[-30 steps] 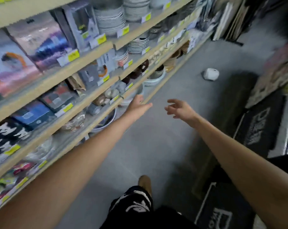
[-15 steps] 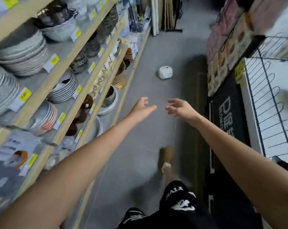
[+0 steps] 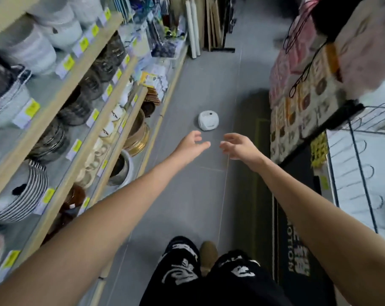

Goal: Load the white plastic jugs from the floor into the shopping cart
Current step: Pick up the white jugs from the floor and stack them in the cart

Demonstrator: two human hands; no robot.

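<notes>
Just beyond the left grip (image 3: 190, 146) and right grip (image 3: 240, 147), both spread empty, lies the white jug (image 3: 208, 120).

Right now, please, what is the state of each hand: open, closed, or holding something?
Left hand: open, fingers relaxed, holds nothing.
Right hand: open, fingers loosely curled, holds nothing, not touching the white plastic jug.

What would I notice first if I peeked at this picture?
Two bare arms stretch forward down the aisle, the left hand and right hand open and empty. Just beyond them a white jug sits alone on the grey floor, with shelves of bowls on the left.
</notes>
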